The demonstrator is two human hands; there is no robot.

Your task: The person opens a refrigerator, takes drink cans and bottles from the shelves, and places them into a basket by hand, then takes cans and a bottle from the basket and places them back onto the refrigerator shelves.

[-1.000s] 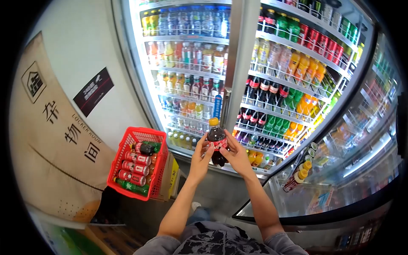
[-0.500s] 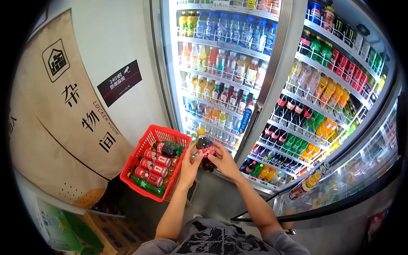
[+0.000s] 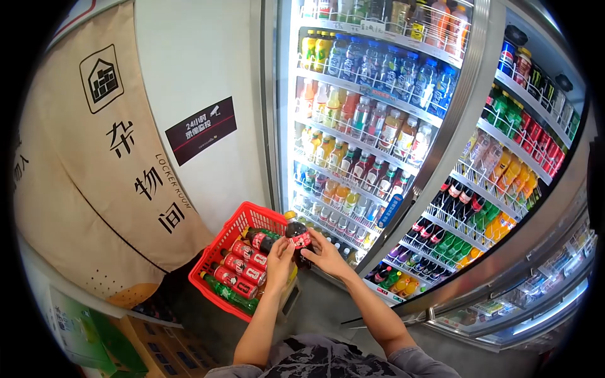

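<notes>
Between both hands is a cola bottle (image 3: pixel 299 237) with dark liquid, a red label and a yellow cap, tilted slightly. My left hand (image 3: pixel 280 259) grips it from the left, with the thumb near the label. My right hand (image 3: pixel 324 254) closes on its right side, fingers partly hidden behind it. Just left of my hands is a red plastic basket (image 3: pixel 207 286). In it lie several red cans (image 3: pixel 241 268), another dark bottle (image 3: pixel 262 240) with a red label, and a green bottle (image 3: pixel 230 294). My left forearm covers part of the basket's right side.
A lit drinks fridge (image 3: pixel 362 126) with full shelves stands ahead, and a second one (image 3: pixel 498 164) is to its right. A dark-framed glass door (image 3: pixel 504 296) reaches across the lower right. Beige curtains (image 3: pixel 94 189) hang at left, above cardboard boxes (image 3: pixel 157 343).
The view has shifted, so fridges and basket appear farther right. The glass door at right appears to have swung toward the shelves. Both hands still hold the bottle.
</notes>
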